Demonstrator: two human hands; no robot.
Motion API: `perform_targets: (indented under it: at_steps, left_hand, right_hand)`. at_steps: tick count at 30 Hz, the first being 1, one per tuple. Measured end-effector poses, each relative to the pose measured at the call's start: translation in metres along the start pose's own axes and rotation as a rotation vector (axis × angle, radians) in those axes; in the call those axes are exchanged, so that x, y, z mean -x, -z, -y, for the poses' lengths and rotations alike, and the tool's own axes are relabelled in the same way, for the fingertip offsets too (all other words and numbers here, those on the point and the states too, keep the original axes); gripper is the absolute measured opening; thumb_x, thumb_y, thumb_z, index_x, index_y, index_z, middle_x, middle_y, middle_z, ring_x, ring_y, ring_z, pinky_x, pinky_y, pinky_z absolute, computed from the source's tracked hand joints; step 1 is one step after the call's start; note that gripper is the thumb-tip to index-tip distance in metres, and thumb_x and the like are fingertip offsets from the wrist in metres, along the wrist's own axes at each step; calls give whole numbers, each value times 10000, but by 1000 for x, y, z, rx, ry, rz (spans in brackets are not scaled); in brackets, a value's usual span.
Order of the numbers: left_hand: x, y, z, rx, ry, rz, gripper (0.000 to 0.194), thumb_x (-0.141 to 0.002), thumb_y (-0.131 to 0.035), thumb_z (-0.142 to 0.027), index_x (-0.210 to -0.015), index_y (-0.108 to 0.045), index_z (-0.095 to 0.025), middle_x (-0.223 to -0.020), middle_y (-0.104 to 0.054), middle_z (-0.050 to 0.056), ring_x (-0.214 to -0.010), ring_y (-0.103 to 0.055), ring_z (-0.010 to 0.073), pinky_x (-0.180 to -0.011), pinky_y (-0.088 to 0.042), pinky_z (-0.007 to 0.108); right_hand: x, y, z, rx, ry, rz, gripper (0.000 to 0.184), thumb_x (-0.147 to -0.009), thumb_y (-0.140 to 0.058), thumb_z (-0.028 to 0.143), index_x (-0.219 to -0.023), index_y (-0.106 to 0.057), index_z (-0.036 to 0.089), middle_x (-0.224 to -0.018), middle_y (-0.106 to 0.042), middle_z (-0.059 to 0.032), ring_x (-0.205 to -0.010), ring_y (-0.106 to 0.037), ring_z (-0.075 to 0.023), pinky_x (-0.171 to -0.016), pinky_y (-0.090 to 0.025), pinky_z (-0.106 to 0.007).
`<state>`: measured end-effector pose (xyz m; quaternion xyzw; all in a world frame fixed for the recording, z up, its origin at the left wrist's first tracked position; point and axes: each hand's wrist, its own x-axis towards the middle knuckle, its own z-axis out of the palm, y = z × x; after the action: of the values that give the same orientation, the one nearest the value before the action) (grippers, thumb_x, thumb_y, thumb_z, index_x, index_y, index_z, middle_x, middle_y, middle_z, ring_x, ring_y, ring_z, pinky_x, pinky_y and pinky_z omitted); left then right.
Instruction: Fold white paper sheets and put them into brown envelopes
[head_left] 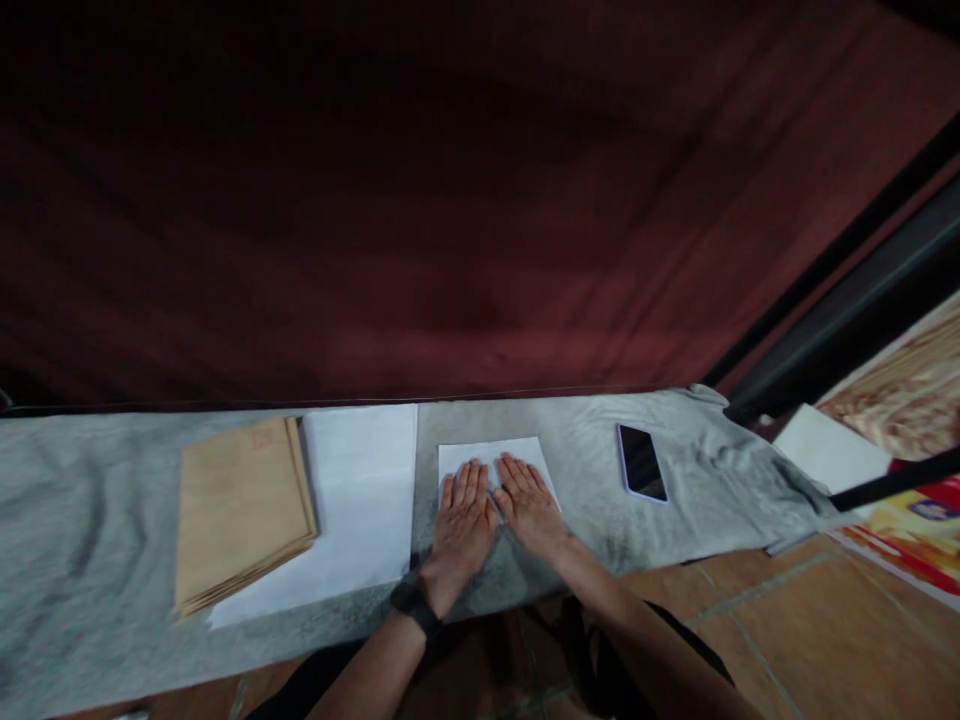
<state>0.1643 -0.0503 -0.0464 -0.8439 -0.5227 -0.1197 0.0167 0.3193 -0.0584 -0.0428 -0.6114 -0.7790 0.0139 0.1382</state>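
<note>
My left hand [463, 515] and my right hand [531, 505] lie flat side by side, fingers stretched out, pressing on a small folded white sheet of paper [480, 453] on the grey cloth [90, 530]. A dark band sits on my left wrist. To the left of my hands lies a stack of white paper [360, 500], and beside it a stack of brown envelopes [240, 505] that partly overlaps the white stack's left edge.
A black phone [642, 462] lies face up on the cloth to the right of my hands. A dark red curtain [450, 200] hangs behind the cloth. Tiled floor [787, 630] shows at lower right, with white paper [829, 450] and a colourful printed sheet [915, 530] further right.
</note>
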Motion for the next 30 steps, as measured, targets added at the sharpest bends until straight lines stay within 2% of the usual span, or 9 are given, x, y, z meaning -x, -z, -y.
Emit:
perform_targets:
  at_steps: [8, 12, 15, 18, 20, 24, 30]
  left_hand:
    - [1, 6, 8, -56, 132, 0, 584, -948, -316, -202, -1503, -387, -30, -1603, -318, 161, -1495, -288, 257, -1224, -267, 423]
    - [2, 9, 9, -100, 174, -34, 608, -914, -344, -184, -1497, -393, -18, -1555, -399, 198, -1478, -326, 294, -1219, -257, 492]
    - [-6, 8, 3, -84, 144, -94, 659, -903, -350, -169, -1549, -291, -50, -1544, -426, 187, -1481, -320, 290, -1224, -235, 527]
    - [-21, 3, -7, -28, 52, -144, 701, -907, -354, -145, -1586, -183, -107, -1588, -371, 138, -1496, -287, 251, -1230, -254, 499]
    - [-30, -2, -13, 0, 19, -141, 696, -923, -356, -150, -1592, -165, -128, -1597, -354, 125, -1499, -280, 240, -1230, -261, 493]
    - [-38, -9, -13, -1, 49, -78, 643, -953, -336, -189, -1581, -214, -123, -1587, -370, 135, -1496, -286, 246, -1225, -261, 501]
    - [-30, -2, 2, -93, 166, -20, 580, -960, -310, -215, -1513, -371, -53, -1586, -362, 168, -1486, -313, 254, -1225, -252, 445]
  right_hand:
    - [13, 4, -40, 77, -76, -41, 554, -1057, -316, 382, -1569, -292, 170, -1586, -374, -118, -1469, -341, -243, -1205, -283, -484]
    - [18, 3, -49, 100, -95, -42, 565, -1056, -312, 406, -1550, -333, 132, -1580, -384, -126, -1463, -351, -249, -1199, -293, -478]
    - [17, 1, -49, 107, -123, -38, 566, -1047, -327, 402, -1537, -362, 122, -1575, -389, -130, -1456, -363, -265, -1196, -291, -496]
    - [15, -1, -46, 103, -136, -65, 553, -1036, -340, 377, -1541, -367, 153, -1564, -407, -126, -1438, -394, -284, -1188, -287, -531]
    - [14, 0, -45, 106, -140, -76, 547, -1033, -345, 373, -1540, -374, 170, -1554, -423, -123, -1425, -413, -293, -1182, -288, -537]
    - [14, 2, -45, 107, -151, -46, 539, -1038, -351, 376, -1528, -394, 154, -1563, -412, -117, -1427, -409, -288, -1181, -289, -505]
    - [22, 7, -56, 142, -161, -50, 515, -1031, -374, 336, -1517, -417, 170, -1554, -429, -101, -1415, -424, -299, -1185, -280, -520]
